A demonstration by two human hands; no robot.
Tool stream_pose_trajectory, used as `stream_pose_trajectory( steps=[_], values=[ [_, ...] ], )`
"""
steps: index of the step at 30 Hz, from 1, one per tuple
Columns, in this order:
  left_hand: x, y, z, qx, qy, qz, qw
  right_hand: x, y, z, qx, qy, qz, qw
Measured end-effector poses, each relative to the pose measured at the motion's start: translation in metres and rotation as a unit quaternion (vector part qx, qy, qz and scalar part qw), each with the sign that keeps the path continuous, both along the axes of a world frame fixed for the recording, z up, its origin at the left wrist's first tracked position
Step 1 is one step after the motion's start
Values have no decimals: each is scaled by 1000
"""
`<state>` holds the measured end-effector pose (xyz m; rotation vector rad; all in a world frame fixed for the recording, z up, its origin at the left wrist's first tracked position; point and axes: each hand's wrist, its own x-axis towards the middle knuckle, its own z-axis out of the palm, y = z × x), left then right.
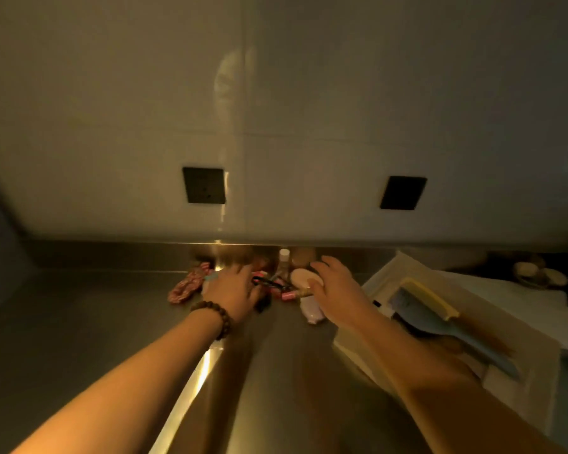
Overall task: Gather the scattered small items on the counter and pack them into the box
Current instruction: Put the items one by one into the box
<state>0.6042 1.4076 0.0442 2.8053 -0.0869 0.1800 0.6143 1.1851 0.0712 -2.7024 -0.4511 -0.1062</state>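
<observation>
From my remote feed I see two bare forearms with no sleeves showing, the left hand (235, 291) wearing a bracelet of round dark brown wooden beads (215, 317) at the wrist, the right hand (336, 290) wearing nothing.

1. The grey metal counter (79, 322) looks like brushed stainless steel, smooth with a bright streak of glare at lower centre.
2. The white wall panels (112, 93) up top are glossy enough to throw blurry reflections.
3. The two black square wall plates (204, 185) look matt, probably plastic.
4. The red patterned scrunchie (187, 286) left of centre is soft, crinkly cloth.
5. The brown bead bracelet (215, 317) on the left wrist looks like wood, slightly shiny.
6. The white rectangular box (535, 355) at right looks matt, maybe card.
7. The blue hairbrush (440, 326) and yellow comb (430, 298) inside look like smooth plastic.
</observation>
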Motion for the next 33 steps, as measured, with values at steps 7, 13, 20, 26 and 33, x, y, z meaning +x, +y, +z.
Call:
stream_pose_trajectory(
  steps=[7,13,20,26,33],
  values=[
    [-33,75,-60,-9,114,78,990,13,60,-59,-49,119,-97,987],
    [-28,74,-81,-42,145,90,985,26,56,-87,-74,138,-251,955],
    [-10,33,-94,-22,187,132,973,24,55,-100,-102,127,-278,946],
    [-1,14,-91,-1,165,142,976,16,54,-107,-123,147,-259,947],
    [-19,23,-94,10,145,59,988,0,65,-121,-76,157,-196,965]
  ],
)
